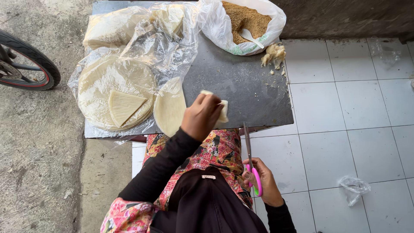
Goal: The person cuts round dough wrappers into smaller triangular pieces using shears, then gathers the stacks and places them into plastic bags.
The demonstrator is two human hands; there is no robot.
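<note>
A dark slab table (241, 82) fills the upper middle of the frame, set between rough concrete on the left and white floor tiles (353, 112) on the right. Across its left half lies crumpled clear plastic (142, 47) under a round stack of pale wrappers (101, 80), with a cut wedge (124, 105) resting on top. At the top, a white bag of brown crumbs (246, 19) stands open, a small heap of filling (274, 55) just beside it. A bicycle wheel (30, 64) shows at the far left edge. Near centre, the left hand (202, 115) is pinched closed on a small folded wrapper piece (222, 110) over the table's near edge. Lower down, the right hand (263, 183) grips pink-handled scissors (251, 164), blades together, pointing up.
</note>
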